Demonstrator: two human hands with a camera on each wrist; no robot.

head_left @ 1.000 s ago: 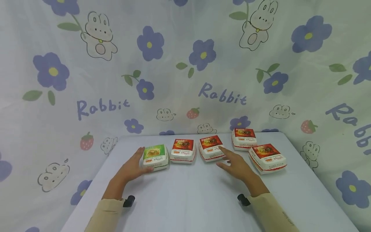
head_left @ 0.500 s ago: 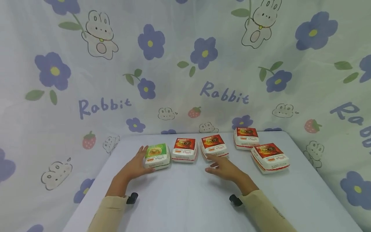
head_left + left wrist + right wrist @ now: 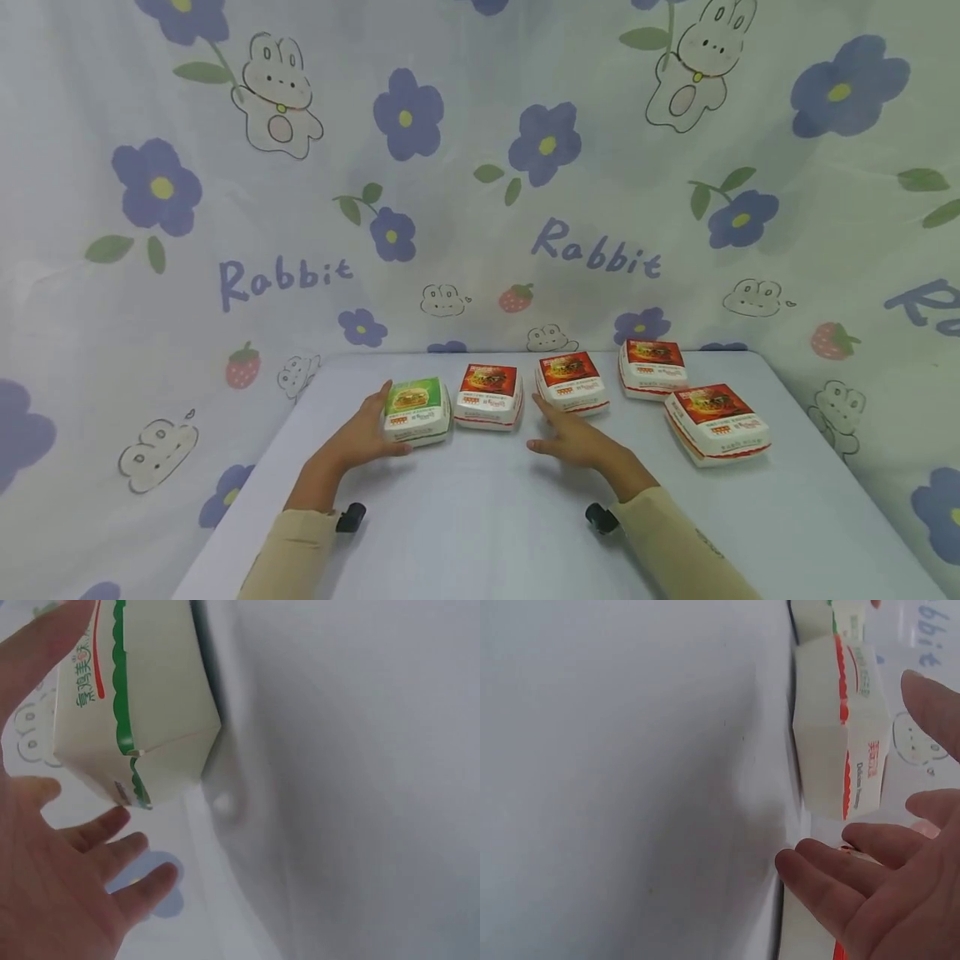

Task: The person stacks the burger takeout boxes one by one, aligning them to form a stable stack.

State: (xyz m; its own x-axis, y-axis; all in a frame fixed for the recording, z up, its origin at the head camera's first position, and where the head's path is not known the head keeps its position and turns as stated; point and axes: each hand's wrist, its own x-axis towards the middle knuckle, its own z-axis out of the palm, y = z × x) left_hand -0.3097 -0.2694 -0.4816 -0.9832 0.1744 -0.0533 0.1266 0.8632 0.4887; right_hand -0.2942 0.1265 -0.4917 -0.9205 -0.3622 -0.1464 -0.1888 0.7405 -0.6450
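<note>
Fingers [image 3: 146, 892] of the left hand [image 3: 367, 429] are extended and spread, and those of the right hand [image 3: 573, 439] are likewise parted and only lightly bent, with nothing gripped in its palm. Seen from within the room, the largest element is the pale backdrop [image 3: 450, 208], printed with rabbits, violet flowers, strawberries and the word "Rabbit". Before it extends the white tabletop [image 3: 480, 533]. Two beige sleeves [image 3: 678, 542] reach over this surface from the near edge. Five closed burger cartons stand toward the far side. At the person's left is the green-topped carton [image 3: 416, 400], lying between the left thumb and the other left fingers; whether the skin touches its wall cannot be told. Just beside it sits the first red-topped carton [image 3: 490, 396], then, across a narrow gap, the middle red-topped carton [image 3: 573, 379]. The right hand lies in front of this middle one, its index fingertip overlapping the near left corner in the head view; contact cannot be judged. Farther right, the rear red-topped carton [image 3: 652, 371] stands behind the front red-topped carton [image 3: 716, 421], which is turned at an angle. Smallest are the black devices [image 3: 351, 517], one projecting inward at each cuff.
</note>
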